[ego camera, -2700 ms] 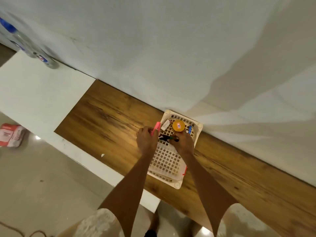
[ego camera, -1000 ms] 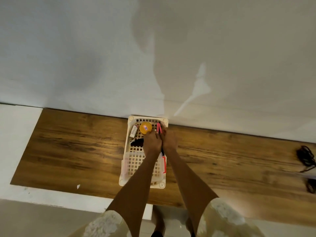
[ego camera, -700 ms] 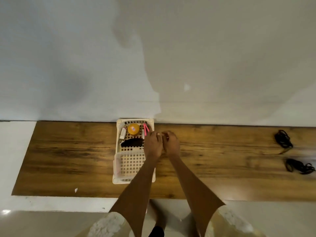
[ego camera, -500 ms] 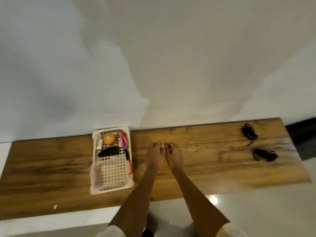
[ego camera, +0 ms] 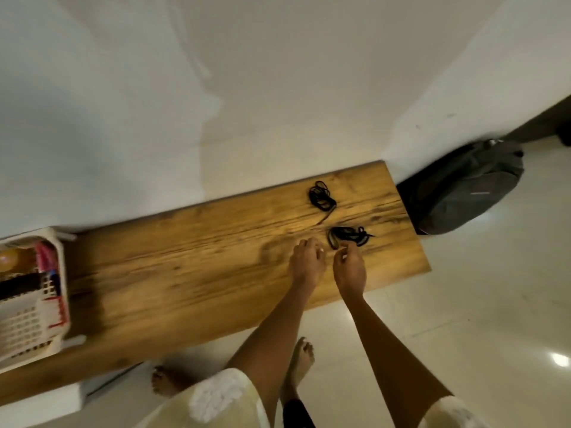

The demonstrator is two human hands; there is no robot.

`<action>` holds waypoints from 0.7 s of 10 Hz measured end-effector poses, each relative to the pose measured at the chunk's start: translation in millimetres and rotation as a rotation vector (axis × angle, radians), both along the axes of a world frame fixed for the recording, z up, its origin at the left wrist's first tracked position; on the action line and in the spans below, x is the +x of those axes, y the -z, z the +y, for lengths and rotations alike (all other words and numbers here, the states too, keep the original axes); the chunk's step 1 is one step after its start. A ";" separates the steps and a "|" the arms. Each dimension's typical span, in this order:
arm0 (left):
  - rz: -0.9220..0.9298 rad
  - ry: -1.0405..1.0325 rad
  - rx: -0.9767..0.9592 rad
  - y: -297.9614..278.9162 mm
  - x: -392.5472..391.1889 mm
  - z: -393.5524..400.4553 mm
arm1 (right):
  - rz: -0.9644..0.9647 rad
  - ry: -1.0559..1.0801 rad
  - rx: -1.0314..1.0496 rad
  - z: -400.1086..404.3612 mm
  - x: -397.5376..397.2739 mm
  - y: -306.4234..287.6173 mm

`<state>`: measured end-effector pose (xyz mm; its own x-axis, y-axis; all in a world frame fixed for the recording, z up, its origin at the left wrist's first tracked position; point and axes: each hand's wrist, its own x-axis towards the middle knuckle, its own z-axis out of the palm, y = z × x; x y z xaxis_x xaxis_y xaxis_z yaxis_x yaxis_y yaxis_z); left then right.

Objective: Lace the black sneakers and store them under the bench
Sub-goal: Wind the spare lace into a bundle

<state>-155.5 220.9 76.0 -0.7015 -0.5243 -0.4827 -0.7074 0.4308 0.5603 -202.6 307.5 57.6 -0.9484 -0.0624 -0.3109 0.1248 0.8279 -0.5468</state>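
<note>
Two bundles of black shoelace lie on the wooden bench (ego camera: 216,257) near its right end: the near lace bundle (ego camera: 349,236) just ahead of your fingertips, and the far lace bundle (ego camera: 322,197) a little beyond it, close to the wall, with a loose tail trailing toward you. The black sneakers themselves are nowhere in view, so you cannot yet tell where they sit. Your left hand (ego camera: 307,261) and right hand (ego camera: 350,268) are side by side over the wood, fingers loosely curled and holding nothing; the right hand's fingertips are just beside the near bundle, though motion blur hides whether they touch it. A moment ago both hands were at the white basket (ego camera: 60,273) of pens and small items, and the laces were only coming into sight at the right edge; now your view has swung right, the basket has slid to the left edge, and your hands have travelled along the bench to the laces. That suggests the basket work is behind you and the lacing task is only beginning: picking up a lace looks like the step in hand, with the threading and the storing not yet done. A dark backpack (ego camera: 469,186) rests on the floor just past the bench's right end.
</note>
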 end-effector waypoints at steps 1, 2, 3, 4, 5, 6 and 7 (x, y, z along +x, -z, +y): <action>-0.062 -0.103 0.014 16.4 -35.7 18.9 | -0.044 -0.015 0.001 25.3 -26.3 9.3; -0.113 -0.189 0.049 37.2 -61.7 22.7 | -0.110 -0.009 0.033 41.7 -50.1 25.0; -0.137 -0.178 0.071 50.1 -72.1 22.6 | -0.208 0.031 0.062 44.7 -62.9 34.9; -0.103 -0.173 0.095 51.6 -70.5 24.0 | -0.207 -0.009 0.026 49.7 -68.2 46.1; -0.019 -0.170 0.106 42.2 -57.0 23.2 | -0.158 0.017 -0.106 50.7 -67.9 44.8; 0.103 -0.163 0.070 24.0 -36.7 11.8 | -0.107 0.020 -0.324 42.1 -51.9 20.7; 0.224 -0.085 0.010 -22.3 -15.1 -10.5 | -0.125 -0.024 -0.476 30.1 -25.3 -25.5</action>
<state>-170.6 210.4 98.3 -0.7454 -0.5818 -0.3254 -0.5983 0.3686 0.7114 -227.9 337.6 83.1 -0.9022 -0.2465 -0.3540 0.1976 0.4933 -0.8471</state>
